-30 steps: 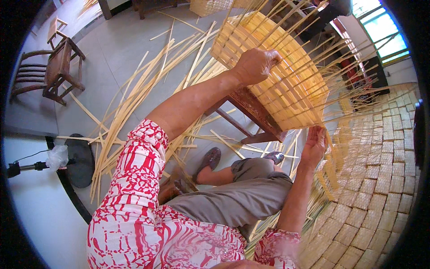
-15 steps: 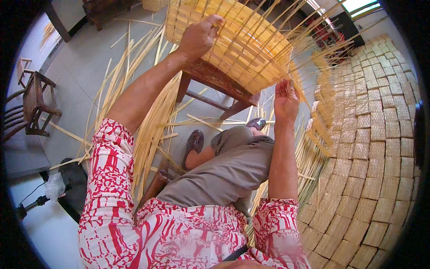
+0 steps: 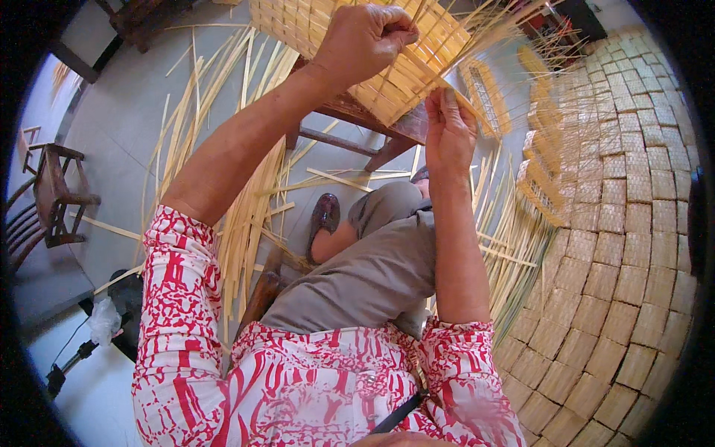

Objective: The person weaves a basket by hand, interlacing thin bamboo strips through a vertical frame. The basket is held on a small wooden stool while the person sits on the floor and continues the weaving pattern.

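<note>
I have the woven basket (image 3: 378, 95) at twelve o'clock, on a wooden bench (image 3: 341, 109).
Up there the left hand (image 3: 365, 41) pinches its upright strips (image 3: 480, 46); at one o'clock the right hand (image 3: 451, 134) pinches its edge. I see loose strips (image 3: 261, 167) toward ten, woven blocks (image 3: 618, 246) at three.

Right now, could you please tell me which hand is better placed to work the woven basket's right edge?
Probably the right hand: it is at that edge of the woven basket, while the left hand is farther left.
</note>
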A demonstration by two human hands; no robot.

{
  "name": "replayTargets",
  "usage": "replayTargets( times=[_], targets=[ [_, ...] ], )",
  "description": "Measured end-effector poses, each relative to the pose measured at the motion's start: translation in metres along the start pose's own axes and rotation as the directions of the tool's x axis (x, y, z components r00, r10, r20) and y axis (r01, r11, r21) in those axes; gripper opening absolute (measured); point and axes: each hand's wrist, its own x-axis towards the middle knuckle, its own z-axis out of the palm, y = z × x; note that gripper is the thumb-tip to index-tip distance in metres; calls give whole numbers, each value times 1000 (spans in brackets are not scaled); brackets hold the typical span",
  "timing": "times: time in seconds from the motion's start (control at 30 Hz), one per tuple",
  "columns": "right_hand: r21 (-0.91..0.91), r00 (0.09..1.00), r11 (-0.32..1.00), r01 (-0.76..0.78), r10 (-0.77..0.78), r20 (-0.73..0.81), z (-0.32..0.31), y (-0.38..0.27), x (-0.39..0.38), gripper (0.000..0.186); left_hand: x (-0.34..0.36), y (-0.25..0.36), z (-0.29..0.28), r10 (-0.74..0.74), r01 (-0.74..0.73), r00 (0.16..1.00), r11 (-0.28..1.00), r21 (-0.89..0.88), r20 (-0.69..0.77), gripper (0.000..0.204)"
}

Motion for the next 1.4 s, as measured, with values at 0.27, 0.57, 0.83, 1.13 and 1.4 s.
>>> replayTargets(
  times=[0.27, 0.57, 0.83, 1.13, 1.4],
  targets=[
    [-50, 998, 999, 20, -24, -66, 4, 0, -1, 11, 12, 8, 9, 196, -187, 978, 976, -115, 69, 14],
    [-67, 998, 996, 55, -57, -27, -8, -4, -2, 12, 31, 15, -3, 212, -197, 959, 976, -98, 188, 15],
    [-25, 998, 999, 20, -22, -53, -9, -1, 1, 13, 39, 14, -37, 228, -217, 965, 971, 99, -129, 22],
    [-11, 1000, 1000, 23, -22, 6, -12, 1, 3, 14, 36, 1, -30, 158, -159, 987, 987, -27, -13, 13],
    [7, 1000, 1000, 4, -4, 10, -8, 4, 4, 12, 46, -1, -44, 331, -319, 939, 940, 117, -98, 13]
  ],
)
